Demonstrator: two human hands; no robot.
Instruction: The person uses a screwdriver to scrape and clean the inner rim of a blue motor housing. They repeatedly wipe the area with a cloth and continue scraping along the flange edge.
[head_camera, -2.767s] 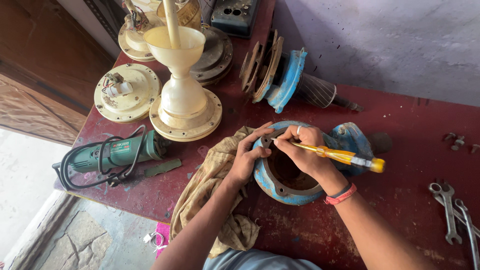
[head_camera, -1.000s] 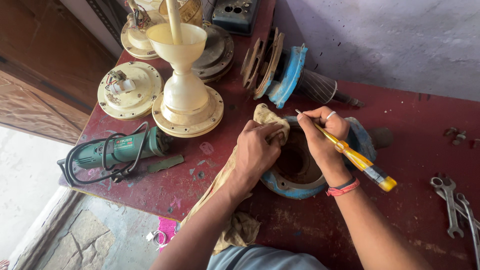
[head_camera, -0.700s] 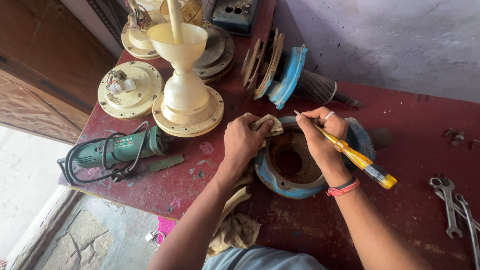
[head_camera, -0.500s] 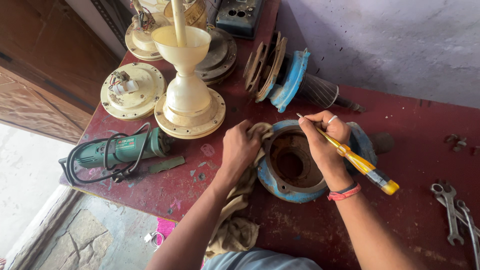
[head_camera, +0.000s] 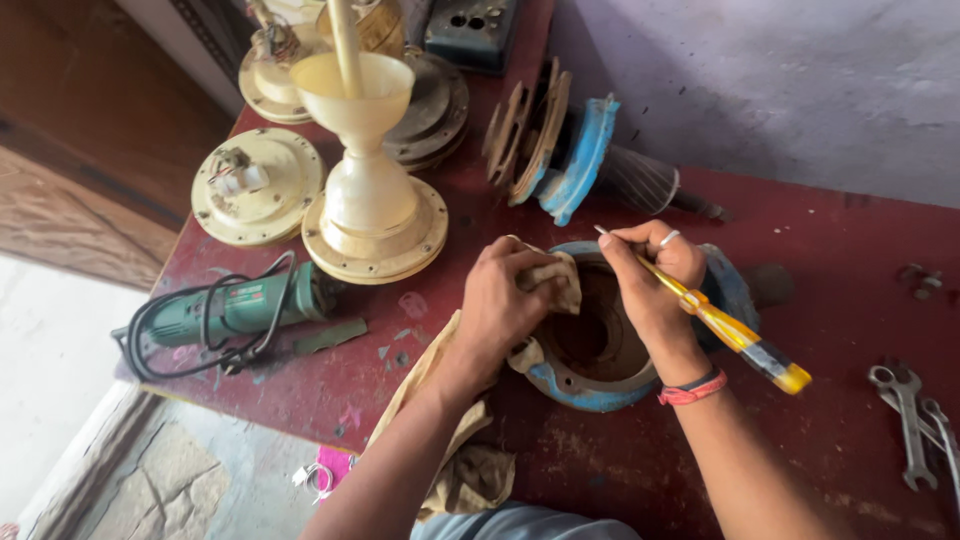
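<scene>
A blue round motor housing (head_camera: 600, 385) lies open side up on the red table (head_camera: 830, 290). My left hand (head_camera: 505, 300) presses a dirty beige rag (head_camera: 556, 280) against the housing's near left rim; the rest of the rag (head_camera: 470, 470) trails down over the table's front edge. My right hand (head_camera: 655, 280) rests on the housing's right rim and grips a yellow-handled screwdriver (head_camera: 735, 335), its thin tip pointing up and left above the housing.
A blue motor part with a rotor (head_camera: 580, 160) lies behind the housing. Cream fan parts (head_camera: 370, 210) stand at the left with several discs behind. A green angle grinder (head_camera: 230, 310) with its cable lies at the front left. Wrenches (head_camera: 910, 420) lie at the right.
My left hand has slid the rag from the housing's far rim round to its left rim. My right hand has turned the screwdriver so the handle points down and right.
</scene>
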